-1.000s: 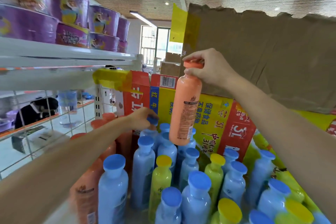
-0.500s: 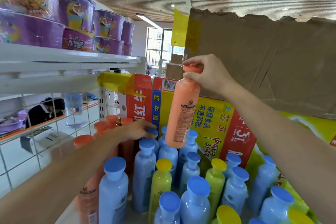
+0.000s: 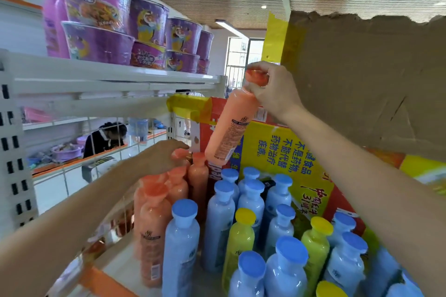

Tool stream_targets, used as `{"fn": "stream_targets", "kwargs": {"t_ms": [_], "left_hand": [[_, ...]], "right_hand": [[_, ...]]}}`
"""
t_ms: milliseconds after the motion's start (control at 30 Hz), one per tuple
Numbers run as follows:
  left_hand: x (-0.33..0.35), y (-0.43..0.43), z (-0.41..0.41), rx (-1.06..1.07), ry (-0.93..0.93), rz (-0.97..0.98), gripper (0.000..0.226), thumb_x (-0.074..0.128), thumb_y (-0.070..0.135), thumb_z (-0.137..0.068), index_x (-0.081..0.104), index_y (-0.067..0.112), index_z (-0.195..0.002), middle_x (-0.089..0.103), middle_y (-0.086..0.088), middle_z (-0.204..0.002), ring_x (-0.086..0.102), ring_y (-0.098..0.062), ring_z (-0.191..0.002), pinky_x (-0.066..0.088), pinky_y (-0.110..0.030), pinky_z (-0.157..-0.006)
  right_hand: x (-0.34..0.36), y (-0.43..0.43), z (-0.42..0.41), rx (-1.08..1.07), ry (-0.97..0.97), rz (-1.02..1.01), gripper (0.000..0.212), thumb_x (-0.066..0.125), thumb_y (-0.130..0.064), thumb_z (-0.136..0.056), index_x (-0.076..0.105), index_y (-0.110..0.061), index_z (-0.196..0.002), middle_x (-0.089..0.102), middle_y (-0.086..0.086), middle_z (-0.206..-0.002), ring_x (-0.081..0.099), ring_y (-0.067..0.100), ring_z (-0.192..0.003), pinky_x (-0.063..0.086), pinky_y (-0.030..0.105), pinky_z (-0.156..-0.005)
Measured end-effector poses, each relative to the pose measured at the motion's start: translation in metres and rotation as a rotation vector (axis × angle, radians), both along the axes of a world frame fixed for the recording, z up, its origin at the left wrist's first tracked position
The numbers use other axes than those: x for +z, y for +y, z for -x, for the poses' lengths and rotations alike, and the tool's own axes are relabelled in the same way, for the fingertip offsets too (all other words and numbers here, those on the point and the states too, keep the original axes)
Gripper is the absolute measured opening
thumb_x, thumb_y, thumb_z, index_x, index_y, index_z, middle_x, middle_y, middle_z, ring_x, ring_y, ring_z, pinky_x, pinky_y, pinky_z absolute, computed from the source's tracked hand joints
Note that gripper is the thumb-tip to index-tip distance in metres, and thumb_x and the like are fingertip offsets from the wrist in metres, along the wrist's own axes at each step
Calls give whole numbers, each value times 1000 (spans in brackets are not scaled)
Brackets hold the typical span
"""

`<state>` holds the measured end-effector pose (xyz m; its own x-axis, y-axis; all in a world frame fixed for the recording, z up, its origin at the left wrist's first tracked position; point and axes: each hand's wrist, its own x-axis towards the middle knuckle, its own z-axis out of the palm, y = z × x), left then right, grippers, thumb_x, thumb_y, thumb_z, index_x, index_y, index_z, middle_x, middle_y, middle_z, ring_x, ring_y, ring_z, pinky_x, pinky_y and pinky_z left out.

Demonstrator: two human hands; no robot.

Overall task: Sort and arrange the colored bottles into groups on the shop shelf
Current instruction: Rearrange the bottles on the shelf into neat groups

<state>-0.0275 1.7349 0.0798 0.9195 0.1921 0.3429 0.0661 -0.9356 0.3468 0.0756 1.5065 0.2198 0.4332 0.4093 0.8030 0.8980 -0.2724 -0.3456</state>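
Cardboard sheeting [image 3: 362,84], torn along its top edge, walls the right side of a white shelf unit [image 3: 96,75] where a person sorts bottles by colour. Purple instant-noodle bowls [image 3: 96,43] line the upper tier, and a red-and-yellow carton [image 3: 277,149] stands behind the stock below. Blue bottles [image 3: 181,243] crowd the middle and right, with yellow-green bottles [image 3: 239,236] scattered among them. The orange bottles [image 3: 152,231] stand grouped at the left. A lifted orange bottle [image 3: 229,128] hangs above the back of that group, gripped at cap and neck by the right hand [image 3: 275,89]. Its long axis is tilted, cap up and to the right, base down and to the left, aimed at the group just beneath. The left hand [image 3: 164,154], nearer the group, rests on a rear orange cap; whether it grips cannot be told. Setting the bottle down likely means righting it first.
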Motion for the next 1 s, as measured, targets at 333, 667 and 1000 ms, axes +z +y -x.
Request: {"fn": "stream_targets", "kwargs": {"t_ms": [333, 667, 1000], "left_hand": [[-5, 2, 29, 133, 78, 17, 49, 59, 24, -88, 43, 17, -134, 44, -3, -140, 42, -18, -127, 31, -28, -105], [-15, -13, 33, 64, 57, 115, 45, 51, 27, -93, 42, 13, -135, 44, -4, -140, 44, -18, -124, 35, -26, -100], [-32, -13, 23, 105, 83, 18, 49, 43, 48, -91, 44, 23, -133, 42, 0, -141, 46, -19, -121, 34, -28, -100]], "right_hand": [[-46, 53, -2, 78, 88, 222, 41, 69, -21, -81, 59, -19, -120, 61, 4, -121, 55, 19, -110, 37, 23, -90], [-103, 81, -15, 172, 238, 601, 47, 71, -13, -78, 55, -11, -123, 53, 6, -132, 47, 20, -123, 32, 20, -90], [-153, 96, -30, 159, 271, 778, 48, 70, -12, -77, 55, -10, -123, 53, 8, -129, 49, 22, -119, 38, 26, -96]]}}
